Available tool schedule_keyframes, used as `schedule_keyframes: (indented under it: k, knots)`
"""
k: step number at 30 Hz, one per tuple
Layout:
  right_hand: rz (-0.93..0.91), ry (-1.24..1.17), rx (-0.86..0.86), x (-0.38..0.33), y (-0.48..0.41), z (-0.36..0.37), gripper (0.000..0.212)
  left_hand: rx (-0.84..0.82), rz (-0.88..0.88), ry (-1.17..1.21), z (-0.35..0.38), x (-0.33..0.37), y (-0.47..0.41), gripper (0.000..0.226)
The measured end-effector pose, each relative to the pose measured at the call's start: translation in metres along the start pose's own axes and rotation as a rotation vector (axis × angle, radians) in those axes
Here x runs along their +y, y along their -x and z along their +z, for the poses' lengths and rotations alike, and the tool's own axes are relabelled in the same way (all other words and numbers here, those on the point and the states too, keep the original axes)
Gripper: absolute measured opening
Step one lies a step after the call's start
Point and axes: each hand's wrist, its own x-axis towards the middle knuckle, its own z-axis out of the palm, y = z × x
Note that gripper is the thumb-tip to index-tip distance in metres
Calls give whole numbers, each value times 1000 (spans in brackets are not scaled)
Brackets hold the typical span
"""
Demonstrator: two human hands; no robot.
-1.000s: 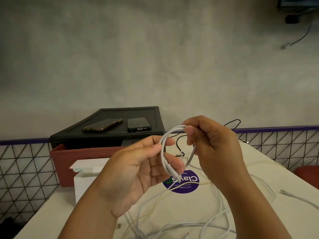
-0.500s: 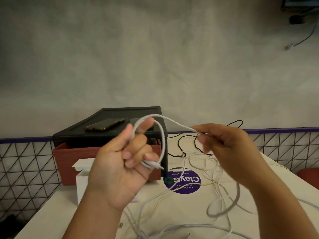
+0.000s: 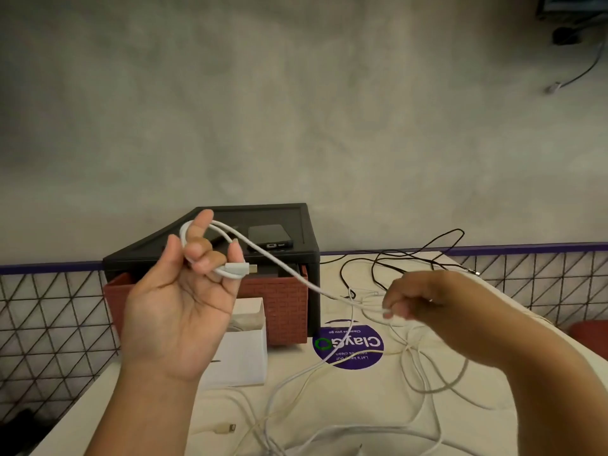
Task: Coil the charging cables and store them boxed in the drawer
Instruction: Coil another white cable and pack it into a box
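Note:
My left hand (image 3: 179, 301) is raised palm-up and holds a loop of white charging cable (image 3: 289, 271) wound round its fingers, the plug end pinched by the fingertips. The cable runs taut down and right to my right hand (image 3: 418, 301), which pinches it above the table. More white cables (image 3: 362, 432) lie tangled on the table below both hands. An open white box (image 3: 243, 350) stands behind my left hand. The red drawer (image 3: 283, 307) sits in a black drawer unit (image 3: 306, 255) at the back.
Two phones (image 3: 269, 236) lie on top of the black unit. A black cable (image 3: 411, 258) sprawls at the back right of the white table (image 3: 378, 399), which bears a purple round sticker (image 3: 348, 350). Wire mesh fencing (image 3: 49, 324) borders the table's left and back edges.
The hands have drawn apart: my right hand slid down and right along the cable, pulling it taut. My left hand turned palm-up and lifted with the loop round its fingers.

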Motion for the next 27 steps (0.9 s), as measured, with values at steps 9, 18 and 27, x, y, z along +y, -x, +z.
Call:
schedule_keyframes:
  k: [9, 18, 27]
  knots:
    - [-159, -169, -404, -33, 0, 14, 36, 69, 191, -64, 8, -15, -6, 28]
    - [-327, -528, -181, -41, -3, 16, 21, -208, -14, -922, 24, -46, 6, 36]
    - [-163, -465, 477, -27, -17, 21, 18, -350, -163, -841, 38, -52, 15, 53]
